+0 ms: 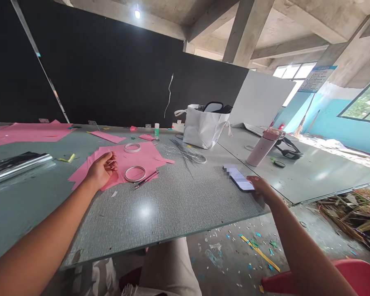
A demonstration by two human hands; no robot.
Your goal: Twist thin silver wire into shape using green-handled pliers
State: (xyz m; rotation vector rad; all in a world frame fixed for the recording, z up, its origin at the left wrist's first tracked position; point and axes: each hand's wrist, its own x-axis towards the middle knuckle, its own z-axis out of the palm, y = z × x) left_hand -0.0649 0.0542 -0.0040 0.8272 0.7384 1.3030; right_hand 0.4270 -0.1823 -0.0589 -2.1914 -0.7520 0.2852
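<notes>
My left hand [103, 169] is over the left part of a stack of pink paper [92, 158], its fingers curled in; whether something small is between them cannot be made out. Two rolls of tape, one [132, 147] behind the other [135, 174], lie on the paper, with a dark pen [145, 180] beside the nearer roll. On the right, my right hand [259, 187] holds the near edge of a phone [241, 179] with a lit screen, low at the tabletop. Loose thin wires [185, 153] lie between the paper and the phone.
A white bag [203, 127] stands at the back, with a glue stick [157, 130] to its left. A pink bottle [261, 150] and a black strap [290, 150] are at the right. A foil roll [18, 168] lies far left. The table's front edge [172, 238] runs before my legs.
</notes>
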